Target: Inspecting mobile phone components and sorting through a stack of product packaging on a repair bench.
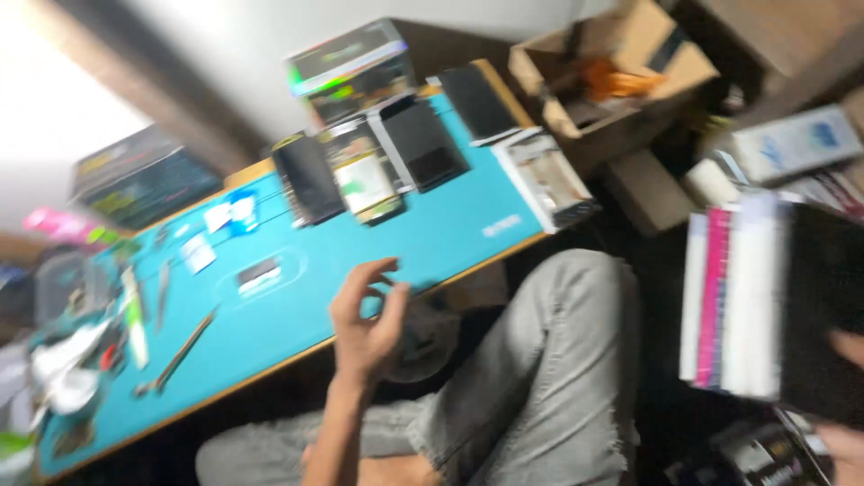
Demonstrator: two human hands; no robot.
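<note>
The left hand (364, 315) is raised over the near edge of a teal work mat (432, 234), its fingers curled loosely and apart, clamped on nothing. The right hand (846, 396) is seen only partly at the right border of the frame, its fingers closed around a stack of flat boxes (756, 297) (white, pink and black spines are shown, though motion blur hides finer detail). The stack is held upright, well apart from the mat, beyond a knee in grey trousers (549, 378). On the mat, several dark, flat, phone-like devices (310, 175) are laid side by side near its far edge, and a small dark part (258, 273) lies in its middle. Slim tools (175, 355) are spread at the mat's left end. An open cardboard box (603, 81) is set beyond the mat's far right corner.
</note>
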